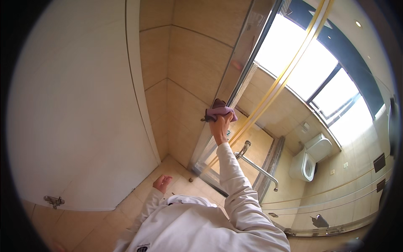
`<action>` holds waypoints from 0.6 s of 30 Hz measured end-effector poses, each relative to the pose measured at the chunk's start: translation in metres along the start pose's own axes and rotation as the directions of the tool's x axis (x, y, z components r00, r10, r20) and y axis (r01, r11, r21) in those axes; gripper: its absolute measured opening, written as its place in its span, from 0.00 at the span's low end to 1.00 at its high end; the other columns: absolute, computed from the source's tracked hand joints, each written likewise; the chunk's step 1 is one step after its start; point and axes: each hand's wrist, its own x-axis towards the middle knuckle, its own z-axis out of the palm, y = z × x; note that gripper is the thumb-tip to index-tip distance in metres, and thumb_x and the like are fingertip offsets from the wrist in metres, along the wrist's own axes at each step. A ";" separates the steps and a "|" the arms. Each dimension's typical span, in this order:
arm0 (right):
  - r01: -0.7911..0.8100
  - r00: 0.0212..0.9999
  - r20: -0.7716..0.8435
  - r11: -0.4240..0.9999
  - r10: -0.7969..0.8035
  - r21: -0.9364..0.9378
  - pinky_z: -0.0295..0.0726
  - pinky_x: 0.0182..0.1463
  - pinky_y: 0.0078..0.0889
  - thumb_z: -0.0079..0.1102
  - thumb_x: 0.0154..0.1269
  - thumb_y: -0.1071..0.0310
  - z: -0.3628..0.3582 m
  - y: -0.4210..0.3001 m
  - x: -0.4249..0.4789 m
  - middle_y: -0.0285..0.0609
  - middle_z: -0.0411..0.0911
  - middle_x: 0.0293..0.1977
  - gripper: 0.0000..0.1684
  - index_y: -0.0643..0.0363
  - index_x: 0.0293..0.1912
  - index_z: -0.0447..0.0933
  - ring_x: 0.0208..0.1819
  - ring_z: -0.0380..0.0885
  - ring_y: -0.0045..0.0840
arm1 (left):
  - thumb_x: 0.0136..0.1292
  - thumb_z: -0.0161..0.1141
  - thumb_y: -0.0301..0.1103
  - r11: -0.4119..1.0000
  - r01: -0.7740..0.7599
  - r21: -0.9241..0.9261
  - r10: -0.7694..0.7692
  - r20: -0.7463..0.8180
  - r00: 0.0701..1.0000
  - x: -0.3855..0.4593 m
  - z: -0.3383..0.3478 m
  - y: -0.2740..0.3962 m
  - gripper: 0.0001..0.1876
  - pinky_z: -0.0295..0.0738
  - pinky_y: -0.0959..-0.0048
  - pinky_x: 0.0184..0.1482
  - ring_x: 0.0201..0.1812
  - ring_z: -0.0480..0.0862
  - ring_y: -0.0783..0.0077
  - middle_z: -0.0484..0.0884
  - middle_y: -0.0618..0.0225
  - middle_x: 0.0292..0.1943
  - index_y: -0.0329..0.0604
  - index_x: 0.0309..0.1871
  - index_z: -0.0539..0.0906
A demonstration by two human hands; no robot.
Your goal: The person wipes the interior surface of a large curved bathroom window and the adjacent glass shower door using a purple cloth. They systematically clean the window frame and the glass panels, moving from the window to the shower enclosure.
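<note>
My right hand [221,126] presses a folded purple cloth [218,112] with dark edging against the upright metal frame [226,85] of a glass shower door. The raised forearm, in a white sleeve, passes in front of the glass. Low on the other side, my left hand [162,183] hangs over the tiled floor with loosely bent fingers and nothing in it. The yellow-edged glass panel [277,85] runs slantwise just right of the cloth.
Left stands a white door [78,94] with a metal handle [54,201]. A small doorstop [190,180] sits on the floor. Past the glass are a chrome pull bar [259,170], a white toilet [305,163] with raised lid, and a bright window [302,56].
</note>
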 end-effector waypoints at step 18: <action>0.155 0.971 -0.195 0.985 -0.139 0.071 0.57 0.61 0.57 0.64 0.44 0.70 -0.038 -0.052 0.066 0.67 0.51 0.58 0.20 0.50 0.43 0.79 0.59 0.52 0.62 | 0.64 0.54 0.41 0.996 0.083 -0.046 -0.085 -0.055 0.995 -0.044 0.076 -0.001 0.11 0.74 0.80 0.33 0.37 0.78 0.82 0.81 0.75 0.38 0.47 0.43 0.79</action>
